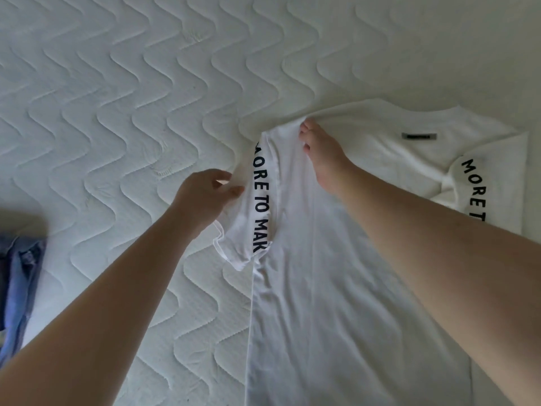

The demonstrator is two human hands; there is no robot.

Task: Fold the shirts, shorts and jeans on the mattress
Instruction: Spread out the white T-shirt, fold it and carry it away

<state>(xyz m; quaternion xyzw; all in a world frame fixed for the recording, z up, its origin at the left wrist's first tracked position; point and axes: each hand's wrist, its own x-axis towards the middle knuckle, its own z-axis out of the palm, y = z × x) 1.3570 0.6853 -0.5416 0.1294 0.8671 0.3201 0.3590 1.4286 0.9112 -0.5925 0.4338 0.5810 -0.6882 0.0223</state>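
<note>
A soft white cotton shirt (336,288) lies flat near the quilted, wave-stitched mattress's (117,98) right edge. The left hand (202,197) pinches its lettered sleeve; the right hand (322,159) grips the shoulder fold. Blue denim jeans (17,288) sit crumpled at the left edge.

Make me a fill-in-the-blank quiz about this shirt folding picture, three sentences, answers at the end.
1. The white shirt lies on a quilted ____.
2. The right hand pinches the shirt near its ____ sleeve, where the left hand also holds the cloth.
3. At the picture's left edge lies a piece of ____ denim.

Missing words: mattress; left; blue
</note>
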